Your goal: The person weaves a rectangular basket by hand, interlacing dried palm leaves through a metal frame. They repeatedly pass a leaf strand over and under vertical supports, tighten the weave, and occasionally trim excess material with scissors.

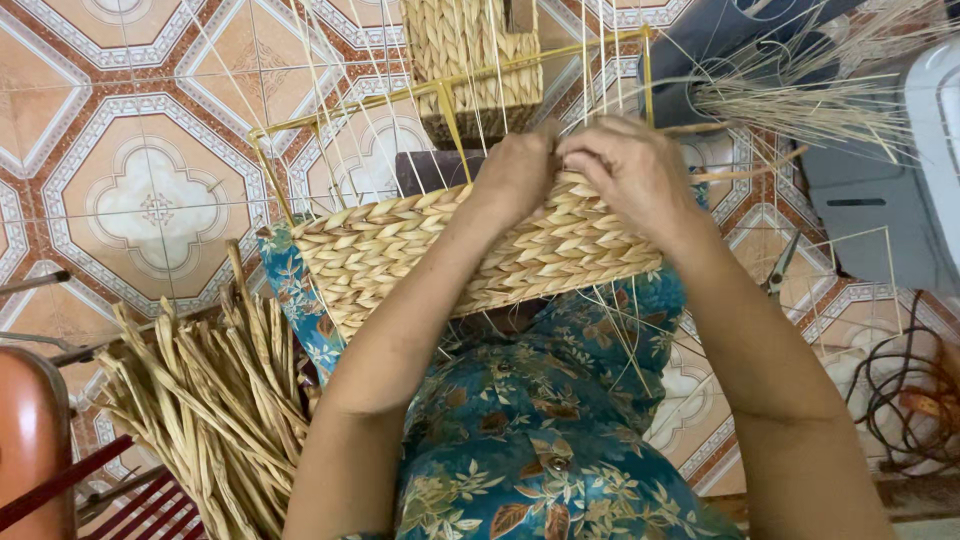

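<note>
Patterned floor tiles (pixel 150 200) in terracotta, white and grey spread under the whole scene, seen from above over a lap covered in blue floral cloth (pixel 540 450). Across that lap rests a half-woven basket (pixel 450 250), its plaited band of pale straw wrapped round a yellow wire frame (pixel 450 85) from which thin upright spokes rise bare. The left hand (pixel 515 175) and the right hand (pixel 630 170) meet at the top edge of the woven band, knuckles toward the camera; both are curled closed with fingertips pinched at the rim, apparently on a strand of the weave, though the strand itself is hidden beneath the fingers. Judging by how things lie, the lower wall on the near side stands several rows high and looks tight and even, while the upper part of the frame is still open wire, so a good deal of height seems left to fill. A bundle of dried flat stalks (pixel 210 410) lies just beside the left elbow, near to hand. Beyond the frame stands a finished woven piece (pixel 470 50), and loose thin fibres (pixel 800 95) fan out at the upper right over a grey object. Dark cables (pixel 900 390) coil on the floor at the right edge.
</note>
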